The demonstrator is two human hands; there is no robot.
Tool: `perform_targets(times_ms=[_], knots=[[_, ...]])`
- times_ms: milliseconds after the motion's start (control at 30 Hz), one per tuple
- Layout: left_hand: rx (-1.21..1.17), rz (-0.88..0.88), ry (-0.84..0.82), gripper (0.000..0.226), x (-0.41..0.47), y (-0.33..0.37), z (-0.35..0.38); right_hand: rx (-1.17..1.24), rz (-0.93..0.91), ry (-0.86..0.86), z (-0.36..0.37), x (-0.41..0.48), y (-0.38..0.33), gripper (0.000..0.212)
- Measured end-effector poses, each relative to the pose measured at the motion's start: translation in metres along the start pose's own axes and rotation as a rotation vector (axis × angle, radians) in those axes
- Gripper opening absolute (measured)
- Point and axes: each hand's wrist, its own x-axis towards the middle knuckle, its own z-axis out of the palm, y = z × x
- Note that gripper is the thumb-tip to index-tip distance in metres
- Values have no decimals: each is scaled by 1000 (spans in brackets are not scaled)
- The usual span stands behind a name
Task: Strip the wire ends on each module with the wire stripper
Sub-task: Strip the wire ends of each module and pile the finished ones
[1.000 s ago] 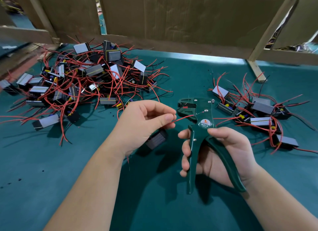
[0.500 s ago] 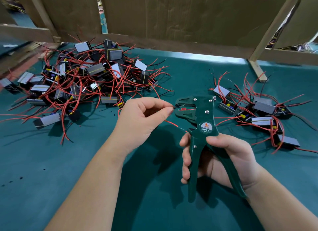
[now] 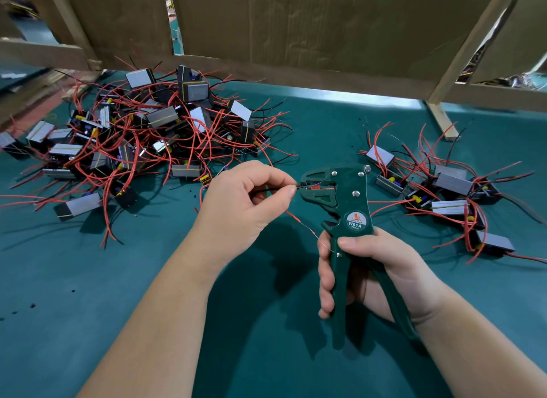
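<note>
Bare left hand (image 3: 245,202), bare right hand (image 3: 381,267). Bare forearms (image 3: 165,308) to edge of view. Short plain nails (image 3: 291,191), maybe; hard to see.

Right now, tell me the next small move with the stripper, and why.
Probably squeeze the handles: the left hand pinches a black wire whose end sits in the mouth of the wire stripper, while the right hand grips its handles, spread apart.

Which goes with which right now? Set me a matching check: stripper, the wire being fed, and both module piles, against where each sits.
1 wire stripper
2 dark wire
3 larger module pile
4 smaller module pile

A pinched by the left hand, end at the stripper's head
B left side of the green mat
C gripped by the right hand
D right side of the mat

Pairs: 1-C, 2-A, 3-B, 4-D
</note>
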Motion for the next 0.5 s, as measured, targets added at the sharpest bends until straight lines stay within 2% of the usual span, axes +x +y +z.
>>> perform_targets(times_ms=[133,267,367,433,500], knots=[[73,13,21,13,-1,-2,1,-23,-11,94,8,0,6,26],[44,-99,-79,26,-2,-7,1,19,-20,289,13,4,7,40],[159,-106,-161,29,-2,-10,6,124,-5,223,10,4,2,38],[185,-89,-128,30,0,-12,5,241,-124,172,7,6,1,32],[192,-109,-66,29,1,-14,4,331,-229,213,4,9,0,30]])
